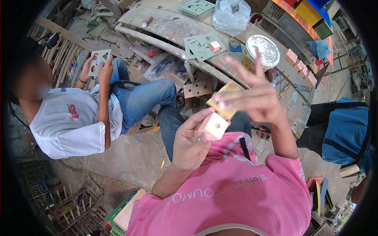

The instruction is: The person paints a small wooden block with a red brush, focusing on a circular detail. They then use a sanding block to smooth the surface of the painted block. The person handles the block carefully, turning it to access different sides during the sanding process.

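Low in front of my chest, my left hand (189, 143) grips a pale wooden cube (215, 126) between thumb and fingers. A round hole shows in the cube's upward face. Just beyond it, a yellowish sheet of sandpaper (229, 89) lies under the thumb and a finger of my right hand (262, 96). The other fingers of that hand stick up and are smeared by motion. The sandpaper's near corner is close to the cube, and I cannot tell whether they touch.
A workbench (157, 23) holds grey-green shape boards (204, 45), a small block (214, 46), a paint-smeared tin lid (263, 51), a plastic bag (231, 15) and wooden cubes (301, 67). At left, a seated person (75, 114) holds another board (99, 63). A blue bag (344, 131) is at right.
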`<state>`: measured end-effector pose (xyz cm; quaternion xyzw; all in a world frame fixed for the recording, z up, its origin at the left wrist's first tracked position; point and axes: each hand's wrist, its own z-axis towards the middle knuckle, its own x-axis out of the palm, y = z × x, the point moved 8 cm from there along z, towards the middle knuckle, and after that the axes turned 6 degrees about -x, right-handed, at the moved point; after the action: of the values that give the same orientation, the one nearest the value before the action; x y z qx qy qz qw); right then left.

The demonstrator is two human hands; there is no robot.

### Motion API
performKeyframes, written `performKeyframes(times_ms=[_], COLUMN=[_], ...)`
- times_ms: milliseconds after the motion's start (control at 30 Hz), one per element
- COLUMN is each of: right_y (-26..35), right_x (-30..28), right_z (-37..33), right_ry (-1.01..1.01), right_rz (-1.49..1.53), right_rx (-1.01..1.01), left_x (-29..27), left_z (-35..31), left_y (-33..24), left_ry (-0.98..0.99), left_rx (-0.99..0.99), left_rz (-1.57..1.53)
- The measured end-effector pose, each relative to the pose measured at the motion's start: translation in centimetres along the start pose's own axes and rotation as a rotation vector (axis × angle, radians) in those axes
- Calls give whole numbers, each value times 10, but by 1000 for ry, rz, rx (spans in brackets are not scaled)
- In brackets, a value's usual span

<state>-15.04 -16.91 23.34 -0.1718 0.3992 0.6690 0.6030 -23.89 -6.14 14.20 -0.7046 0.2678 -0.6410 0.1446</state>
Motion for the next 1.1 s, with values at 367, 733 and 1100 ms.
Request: performKeyframes(times_ms=[367, 733, 1100], right_y=[21, 33, 5], right_x=[-4, 0, -21], right_z=[-7, -1, -3], right_ry=[-133, -108, -144], right_rz=[111, -48, -267], right_rx=[-109, -116, 53], left_x=[-8, 5, 13], left_z=[2, 6, 9], left_y=[-7, -10, -13], left_ry=[20, 49, 228], left_rx=[115, 40, 183], left_rz=[165, 243, 177])
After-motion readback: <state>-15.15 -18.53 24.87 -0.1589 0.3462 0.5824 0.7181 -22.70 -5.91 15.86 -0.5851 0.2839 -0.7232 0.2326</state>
